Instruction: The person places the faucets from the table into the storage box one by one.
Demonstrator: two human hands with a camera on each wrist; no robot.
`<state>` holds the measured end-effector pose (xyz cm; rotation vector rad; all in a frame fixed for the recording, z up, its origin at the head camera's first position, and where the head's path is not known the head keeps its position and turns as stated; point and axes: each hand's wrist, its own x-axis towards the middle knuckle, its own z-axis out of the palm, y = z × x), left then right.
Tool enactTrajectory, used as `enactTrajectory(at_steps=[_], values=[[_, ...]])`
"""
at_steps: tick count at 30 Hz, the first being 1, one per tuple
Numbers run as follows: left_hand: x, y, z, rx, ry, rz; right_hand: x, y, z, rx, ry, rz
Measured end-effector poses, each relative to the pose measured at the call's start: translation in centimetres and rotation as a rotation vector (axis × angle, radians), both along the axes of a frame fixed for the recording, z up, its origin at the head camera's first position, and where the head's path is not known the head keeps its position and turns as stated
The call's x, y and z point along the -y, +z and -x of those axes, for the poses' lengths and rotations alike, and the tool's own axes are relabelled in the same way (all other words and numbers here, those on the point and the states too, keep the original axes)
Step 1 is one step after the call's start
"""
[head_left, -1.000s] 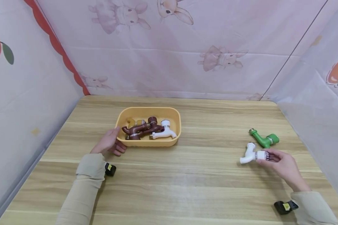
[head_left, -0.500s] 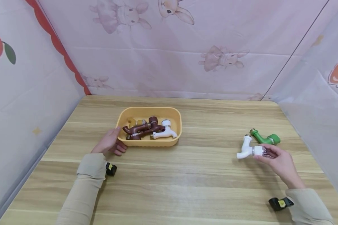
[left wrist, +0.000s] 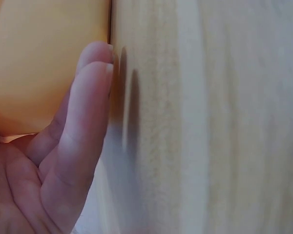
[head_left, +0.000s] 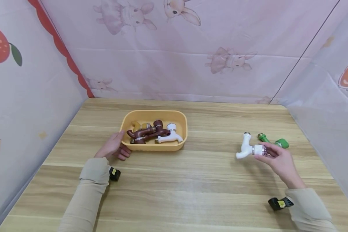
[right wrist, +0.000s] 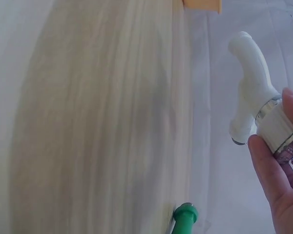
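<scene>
In the head view my right hand [head_left: 279, 162] pinches the knob end of a white tap [head_left: 246, 146], lifted above the table. The right wrist view shows thumb and fingers around the ribbed knob of this tap [right wrist: 256, 83], with its spout and inlet free. Just behind the hand lies a green tap [head_left: 282, 142], partly covered by it. At the left, a yellow plastic basin [head_left: 153, 147] holds a white tap [head_left: 171, 137], brown taps [head_left: 158, 132] and a mustard-yellow one [head_left: 145, 126]. My left hand [head_left: 113, 146] rests against the basin's left corner, fingers fairly straight along its outer wall.
Both stand on a wood-grain table [head_left: 191, 190]. Printed cloth walls [head_left: 174, 77] rise behind it and at both sides. A black wrist camera [head_left: 279, 203] sits below my right hand and another wrist camera [head_left: 114, 174] beside my left sleeve.
My right hand has carried the white tap up, left and toward the back, away from its spot in front of the green tap. The left hand and basin stay put.
</scene>
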<state>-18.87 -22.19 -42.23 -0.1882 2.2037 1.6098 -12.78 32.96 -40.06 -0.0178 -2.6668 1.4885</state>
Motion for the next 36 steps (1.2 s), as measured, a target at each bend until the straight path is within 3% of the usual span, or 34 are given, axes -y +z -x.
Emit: enactTrajectory(at_steps=[19,36], values=[[0.1,-0.2,0.1,0.012,0.006,-0.015,3.8,1.1,1.9,-0.016,0.053,0.063],[0.0,0.0,-0.2,-0.001,0.01,-0.014,6.7,1.9,4.1,-0.04,0.103,0.184]])
